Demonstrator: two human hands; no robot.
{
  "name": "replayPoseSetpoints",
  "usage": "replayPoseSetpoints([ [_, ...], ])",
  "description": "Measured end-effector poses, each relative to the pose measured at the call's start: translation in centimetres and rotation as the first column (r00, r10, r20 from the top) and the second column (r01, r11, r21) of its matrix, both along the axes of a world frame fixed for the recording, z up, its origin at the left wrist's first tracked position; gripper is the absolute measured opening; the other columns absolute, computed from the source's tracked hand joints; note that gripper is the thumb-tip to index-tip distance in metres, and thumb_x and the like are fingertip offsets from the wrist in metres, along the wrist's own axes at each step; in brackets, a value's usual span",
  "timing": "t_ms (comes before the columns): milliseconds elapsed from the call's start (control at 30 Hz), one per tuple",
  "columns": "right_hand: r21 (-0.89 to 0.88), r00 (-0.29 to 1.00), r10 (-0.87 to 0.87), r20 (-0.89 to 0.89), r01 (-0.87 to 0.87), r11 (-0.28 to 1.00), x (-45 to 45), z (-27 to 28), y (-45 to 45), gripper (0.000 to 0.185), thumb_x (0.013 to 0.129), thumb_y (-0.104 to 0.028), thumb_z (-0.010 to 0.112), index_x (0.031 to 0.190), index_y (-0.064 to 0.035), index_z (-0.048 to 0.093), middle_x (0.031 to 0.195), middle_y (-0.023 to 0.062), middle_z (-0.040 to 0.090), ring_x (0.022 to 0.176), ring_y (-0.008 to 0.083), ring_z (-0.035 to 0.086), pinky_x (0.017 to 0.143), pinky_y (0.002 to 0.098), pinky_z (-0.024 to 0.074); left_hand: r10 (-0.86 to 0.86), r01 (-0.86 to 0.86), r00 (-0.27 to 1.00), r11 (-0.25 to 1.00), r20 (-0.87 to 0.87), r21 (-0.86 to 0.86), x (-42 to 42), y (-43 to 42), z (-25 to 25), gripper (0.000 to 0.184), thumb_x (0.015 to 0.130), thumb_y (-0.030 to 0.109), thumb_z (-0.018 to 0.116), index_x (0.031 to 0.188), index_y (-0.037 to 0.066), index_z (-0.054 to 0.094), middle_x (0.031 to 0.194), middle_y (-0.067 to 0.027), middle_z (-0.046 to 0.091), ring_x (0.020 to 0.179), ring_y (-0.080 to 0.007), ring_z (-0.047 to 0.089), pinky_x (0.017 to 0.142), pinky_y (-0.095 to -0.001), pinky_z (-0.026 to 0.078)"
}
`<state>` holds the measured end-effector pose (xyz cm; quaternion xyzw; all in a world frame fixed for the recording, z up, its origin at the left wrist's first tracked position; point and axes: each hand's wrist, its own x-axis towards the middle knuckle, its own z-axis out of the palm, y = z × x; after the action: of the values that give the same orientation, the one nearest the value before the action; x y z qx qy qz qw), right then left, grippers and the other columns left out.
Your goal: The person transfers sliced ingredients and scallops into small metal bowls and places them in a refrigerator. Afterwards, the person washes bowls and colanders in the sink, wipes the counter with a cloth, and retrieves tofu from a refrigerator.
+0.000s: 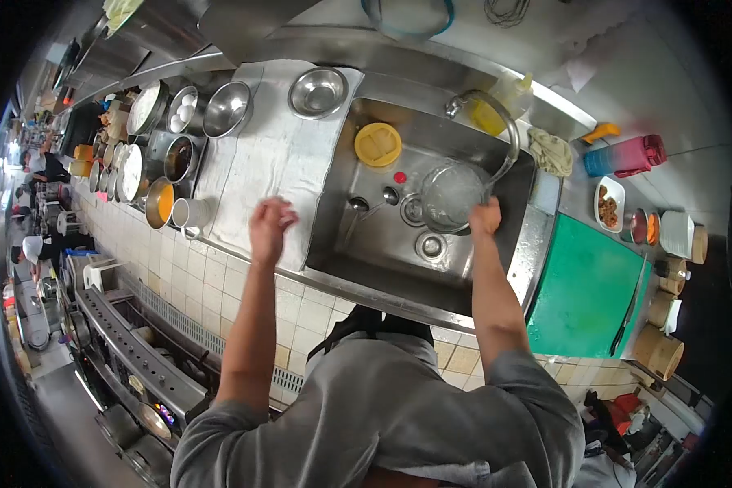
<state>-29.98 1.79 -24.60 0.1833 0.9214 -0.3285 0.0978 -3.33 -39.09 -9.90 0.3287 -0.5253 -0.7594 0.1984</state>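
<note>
Gripping a round vessel [446, 199] at its right side, the right hand [485, 216] holds it by the spout of the faucet [510, 138], near the right edge of the sink [366, 264]. Released, fingers loosely curled, the left hand [271, 224] hangs near the front edge of the counter [248, 154]. 1 yellow round item [377, 145] lies toward the sink's back left corner.

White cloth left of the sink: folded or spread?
Spread: the white cloth lies broad and mostly flat, with a steel bowl resting on it; whether it is doubled underneath, I cannot tell.
</note>
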Motion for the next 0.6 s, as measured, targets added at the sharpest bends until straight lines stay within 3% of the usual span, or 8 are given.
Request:
replayPoseSetpoints([
  [33, 0.002, 1.0, -0.001, -0.005, 0.001, 1.0, -0.6, 2.4, -0.8, 0.024, 0.086, -0.011, 0.058, 0.107, -0.0047, 0.066, 0.11, 0.0209, 0.07, 0.104, 0.04, 0.068, 0.089, 0.0454, 0.0531, -0.057, 0.056, 0.998, 0.997, 0.021, 0.045, 1.0, 2.1, -0.9, 0.018, 0.1, 0.02, 0.059, 0.11, 0.005, 0.06, 0.1, -0.0085, 0.066, 0.085, -0.018, 0.066, 0.078, -0.0391, 0.058],
  [133, 0.247, 0.947, 0.307, 0.09, -0.32, 0.915, -2.9, 6.6, -1.8, 0.029, 0.086, -0.017, 0.057, 0.111, -0.0062, 0.064, 0.107, 0.0228, 0.069, 0.106, 0.0412, 0.066, 0.091, 0.0457, 0.0537, -0.213, 0.194, 0.976, 0.95, 0.055, 0.243, 1.8, 7.5, -3.9, 0.017, 0.099, 0.022, 0.062, 0.109, 0.008, 0.062, 0.102, -0.0066, 0.066, 0.087, -0.0194, 0.066, 0.082, -0.0405, 0.057],
  [200, 0.373, 0.761, 0.64, 0.105, -0.626, 0.684, -3.5, 7.9, -1.7, 0.023, 0.083, -0.013, 0.058, 0.106, -0.0087, 0.061, 0.107, 0.0222, 0.069, 0.103, 0.0431, 0.066, 0.088, 0.0508, 0.0526, -0.326, 0.256, 0.931, 0.903, 0.163, 0.344, 1.0, 10.6, -4.9, 0.022, 0.099, 0.025, 0.061, 0.112, 0.007, 0.063, 0.103, -0.0049, 0.065, 0.093, -0.0198, 0.065, 0.081, -0.0386, 0.056],
  [300, 0.369, 0.615, 0.763, 0.199, -0.768, 0.523, -3.1, 13.0, -3.1, 0.023, 0.083, -0.01, 0.058, 0.106, -0.0091, 0.058, 0.104, 0.0218, 0.069, 0.101, 0.0439, 0.065, 0.088, 0.0507, 0.0524, -0.437, 0.327, 0.864, 0.864, 0.25, 0.383, -1.2, 13.9, -8.9, 0.037, 0.098, 0.033, 0.064, 0.124, 0.007, 0.058, 0.119, -0.0104, 0.064, 0.105, -0.0251, 0.063, 0.09, -0.0437, 0.054],
  [367, 0.324, 0.591, 0.789, 0.166, -0.789, 0.523, -2.3, 15.3, -3.4, 0.023, 0.082, -0.007, 0.058, 0.106, -0.0092, 0.057, 0.104, 0.0213, 0.068, 0.101, 0.0451, 0.064, 0.089, 0.0506, 0.0517, -0.511, 0.312, 0.831, 0.755, 0.22, 0.577, -2.9, 16.0, -11.4, 0.055, 0.096, 0.043, 0.064, 0.135, 0.007, 0.051, 0.137, -0.0127, 0.055, 0.118, -0.0291, 0.057, 0.097, -0.047, 0.051],
  [467, 0.199, 0.597, 0.802, 0.031, -0.79, 0.58, -1.5, 17.0, -2.2, 0.029, 0.081, -0.002, 0.058, 0.109, -0.0091, 0.056, 0.105, 0.0214, 0.067, 0.102, 0.0468, 0.062, 0.091, 0.0502, 0.0504, -0.477, 0.203, 0.799, 0.788, 0.367, 0.582, -5.7, 19.2, -14.4, 0.067, 0.095, 0.052, 0.062, 0.141, 0.006, 0.046, 0.149, -0.0135, 0.044, 0.128, -0.0325, 0.05, 0.102, -0.05, 0.046],
  [533, 0.122, 0.63, 0.774, -0.064, -0.765, 0.632, -1.7, 16.5, -0.7, 0.034, 0.08, 0.0, 0.058, 0.113, -0.0089, 0.056, 0.107, 0.0219, 0.066, 0.103, 0.0473, 0.061, 0.091, 0.0498, 0.0496, -0.435, 0.166, 0.841, 0.774, 0.322, 0.611, -7.7, 21.3, -15.1, 0.057, 0.097, 0.048, 0.058, 0.137, 0.008, 0.049, 0.143, -0.0132, 0.05, 0.125, -0.032, 0.054, 0.099, -0.0499, 0.048],
  [600, 0.217, 0.574, 0.732, -0.368, -0.712, 0.668, -2.1, 14.6, 1.5, 0.044, 0.08, 0.001, 0.058, 0.123, -0.0064, 0.056, 0.109, 0.0236, 0.064, 0.106, 0.0463, 0.059, 0.093, 0.0486, 0.0482, -0.403, 0.139, 0.871, 0.752, 0.282, 0.645, -9.2, 23.2, -16.7, 0.048, 0.1, 0.044, 0.055, 0.133, 0.009, 0.052, 0.136, -0.0129, 0.057, 0.122, -0.0314, 0.057, 0.096, -0.0498, 0.05],
])
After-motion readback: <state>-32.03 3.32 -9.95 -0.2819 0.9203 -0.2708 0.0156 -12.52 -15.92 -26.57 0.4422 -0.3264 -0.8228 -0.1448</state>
